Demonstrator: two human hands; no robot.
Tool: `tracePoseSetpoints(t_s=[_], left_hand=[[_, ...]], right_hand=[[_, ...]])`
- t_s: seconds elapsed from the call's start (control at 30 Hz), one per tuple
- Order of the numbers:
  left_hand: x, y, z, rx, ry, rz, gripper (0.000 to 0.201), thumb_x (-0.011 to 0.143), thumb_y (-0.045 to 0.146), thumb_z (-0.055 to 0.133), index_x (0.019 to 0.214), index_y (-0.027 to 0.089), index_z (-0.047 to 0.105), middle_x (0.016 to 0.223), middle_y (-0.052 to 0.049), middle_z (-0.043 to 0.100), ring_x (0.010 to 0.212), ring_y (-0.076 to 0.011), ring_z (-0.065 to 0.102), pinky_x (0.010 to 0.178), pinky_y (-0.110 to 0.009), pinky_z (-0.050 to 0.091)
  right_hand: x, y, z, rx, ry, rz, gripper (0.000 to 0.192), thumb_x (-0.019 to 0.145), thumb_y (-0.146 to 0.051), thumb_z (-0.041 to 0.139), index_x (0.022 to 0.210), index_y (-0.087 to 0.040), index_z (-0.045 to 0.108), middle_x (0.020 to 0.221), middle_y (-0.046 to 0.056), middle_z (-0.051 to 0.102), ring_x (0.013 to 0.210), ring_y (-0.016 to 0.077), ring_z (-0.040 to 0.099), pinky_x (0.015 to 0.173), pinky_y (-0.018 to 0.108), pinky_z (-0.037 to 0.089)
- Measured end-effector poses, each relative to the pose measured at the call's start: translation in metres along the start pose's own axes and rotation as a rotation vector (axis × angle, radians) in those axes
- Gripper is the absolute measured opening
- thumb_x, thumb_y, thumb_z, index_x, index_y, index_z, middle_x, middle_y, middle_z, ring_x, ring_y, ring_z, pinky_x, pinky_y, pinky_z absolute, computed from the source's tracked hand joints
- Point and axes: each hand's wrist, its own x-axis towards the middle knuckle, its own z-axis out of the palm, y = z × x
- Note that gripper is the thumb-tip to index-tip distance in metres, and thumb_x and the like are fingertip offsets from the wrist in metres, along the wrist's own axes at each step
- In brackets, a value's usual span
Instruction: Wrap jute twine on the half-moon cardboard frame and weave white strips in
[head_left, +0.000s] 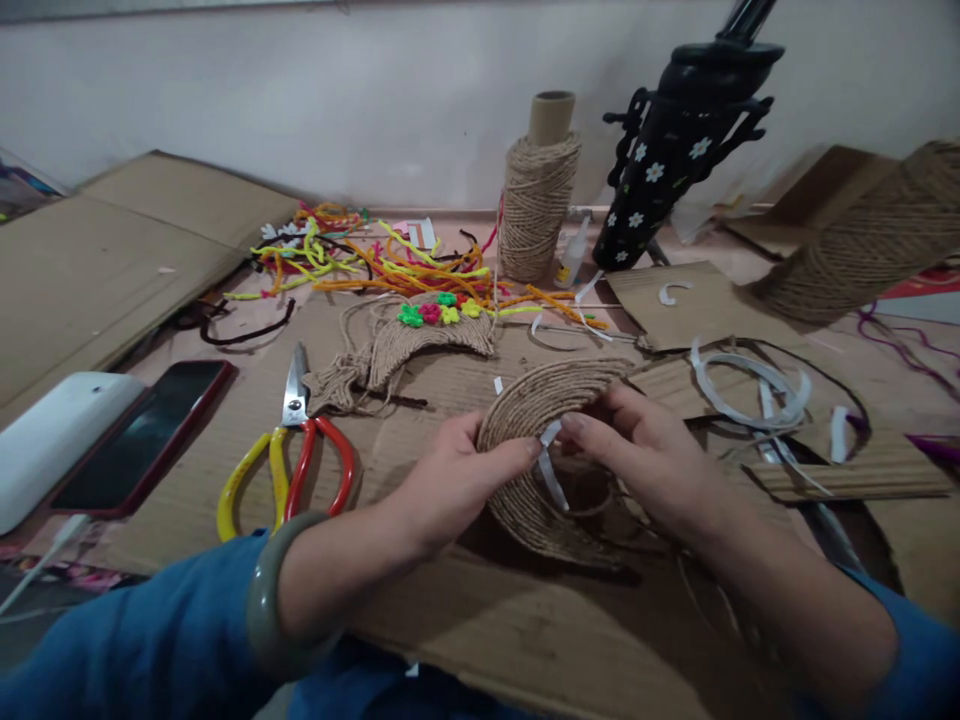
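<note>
A crescent shape covered in rows of jute twine [517, 500] is held up in front of me. My left hand [480, 470] grips its left side, the thumb lying on the front face. My right hand [637, 440] is closed at the upper right, thumb and fingers pinching near a white strip [553, 478] that lies across the crescent's inner edge. Both thumbs are close to the strip's upper end. Scissors [295, 440] with one yellow and one red handle lie left of my left hand. Behind the crescent rests a smaller twine-covered arch [431, 345] with colourful flowers and a twine star [334, 385].
Pipe cleaners [397, 265] are heaped at the back. A twine spool [538, 205], a small glue bottle [574, 255] and a black flowered vase [667, 160] stand by the wall. A phone [146, 435] lies left, a coil of clear strip [750, 390] right, on cardboard [480, 630].
</note>
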Motion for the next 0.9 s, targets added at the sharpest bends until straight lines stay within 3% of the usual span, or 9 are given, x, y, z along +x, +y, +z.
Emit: tracePoseSetpoints(t_s=[0.27, 0.47, 0.9], left_hand=[[-0.002, 0.003, 0.003, 0.014, -0.041, -0.005, 0.025, 0.063, 0.028, 0.078, 0.082, 0.013, 0.072, 0.073, -0.003, 0.07, 0.073, -0.015, 0.063, 0.072, -0.027, 0.047], [-0.002, 0.01, 0.003, 0.029, -0.007, -0.027, 0.018, 0.06, 0.025, 0.076, 0.07, 0.012, 0.068, 0.06, 0.0, 0.063, 0.058, -0.0122, 0.057, 0.06, -0.025, 0.045], [-0.003, 0.008, 0.003, 0.065, -0.016, -0.04, 0.013, 0.064, 0.022, 0.073, 0.071, 0.013, 0.068, 0.064, 0.0, 0.064, 0.06, -0.0119, 0.058, 0.061, -0.024, 0.045]], right_hand=[[0.0, 0.003, 0.01, 0.267, 0.022, 0.054, 0.021, 0.065, -0.035, 0.071, 0.064, -0.018, 0.059, 0.055, -0.002, 0.062, 0.05, 0.0112, 0.055, 0.05, 0.024, 0.048], [-0.002, 0.005, 0.005, 0.1, -0.125, 0.056, 0.018, 0.071, -0.035, 0.068, 0.068, -0.017, 0.062, 0.059, 0.001, 0.064, 0.054, 0.0131, 0.058, 0.05, 0.025, 0.047], [-0.003, 0.0, 0.001, -0.079, -0.121, 0.029, 0.023, 0.075, -0.037, 0.059, 0.063, -0.018, 0.059, 0.058, 0.002, 0.062, 0.054, 0.0139, 0.057, 0.05, 0.026, 0.046]])
